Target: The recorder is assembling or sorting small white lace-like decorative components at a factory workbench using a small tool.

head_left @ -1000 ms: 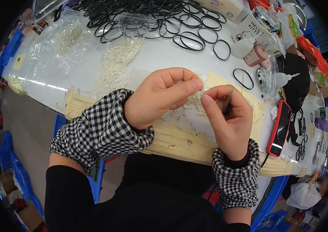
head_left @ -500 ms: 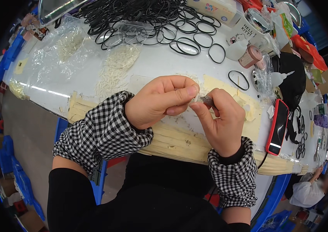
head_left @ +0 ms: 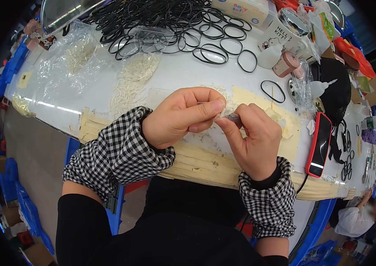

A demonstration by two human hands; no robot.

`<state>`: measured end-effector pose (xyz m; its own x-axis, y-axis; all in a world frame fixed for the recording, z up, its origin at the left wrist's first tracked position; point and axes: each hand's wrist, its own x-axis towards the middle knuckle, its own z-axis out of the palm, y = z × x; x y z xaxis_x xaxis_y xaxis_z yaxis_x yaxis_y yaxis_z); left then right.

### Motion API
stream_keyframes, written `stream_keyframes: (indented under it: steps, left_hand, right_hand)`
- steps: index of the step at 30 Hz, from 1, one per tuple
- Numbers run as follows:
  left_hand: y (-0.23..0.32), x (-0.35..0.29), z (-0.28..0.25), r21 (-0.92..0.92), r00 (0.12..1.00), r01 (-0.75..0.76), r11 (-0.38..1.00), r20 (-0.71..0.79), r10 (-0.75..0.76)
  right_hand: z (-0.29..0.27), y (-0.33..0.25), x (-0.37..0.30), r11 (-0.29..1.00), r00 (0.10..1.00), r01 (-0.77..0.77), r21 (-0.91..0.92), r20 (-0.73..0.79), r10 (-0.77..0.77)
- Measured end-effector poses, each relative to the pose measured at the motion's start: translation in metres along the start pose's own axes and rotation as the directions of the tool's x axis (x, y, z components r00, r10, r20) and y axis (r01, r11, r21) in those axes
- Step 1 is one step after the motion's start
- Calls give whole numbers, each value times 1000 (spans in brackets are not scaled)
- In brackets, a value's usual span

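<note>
Both hands meet over the near part of the table. My left hand (head_left: 179, 116) is closed in a pinch, thumb on bent forefinger, around a small white piece (head_left: 219, 116) that is mostly hidden by the fingertips. Close on its right, my right hand (head_left: 259, 139) grips a small grey metal blade (head_left: 234, 118) between thumb and forefinger. The blade's tip is at the white piece; whether they touch I cannot tell. Beyond my left wrist, many small white pieces (head_left: 125, 94) are strewn beside a clear plastic bag (head_left: 140, 66) holding more of them.
Black rubber rings (head_left: 152, 22) are heaped at the back, with single rings spread to the right. A red-cased phone (head_left: 319, 145) lies right of my hand. Pink jar (head_left: 286, 64), squeeze bottle (head_left: 318, 88) and black cap-like item (head_left: 333, 84) crowd the right. Yellowish tape (head_left: 196, 164) covers the front edge.
The blade in my right hand has turned and shifted slightly left, toward my left fingertips. My left hand keeps its pinch almost unmoved.
</note>
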<state>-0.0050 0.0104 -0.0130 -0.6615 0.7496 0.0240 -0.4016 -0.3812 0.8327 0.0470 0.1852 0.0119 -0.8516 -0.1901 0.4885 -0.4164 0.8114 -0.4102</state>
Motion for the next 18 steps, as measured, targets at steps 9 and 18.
stream_keyframes:
  steps: [9, 18]
  left_hand:
    - [0, 0, 0, 7, 1000, 4, 1000, -8, -4]
    - [1, -1, -4, -26, 1000, 21, 999, 11, -20]
  right_hand:
    - [1, 0, 0, 1000, 1000, -2, 3, -7, 2]
    - [0, 0, 0, 1000, 1000, -4, -15, 0, 4]
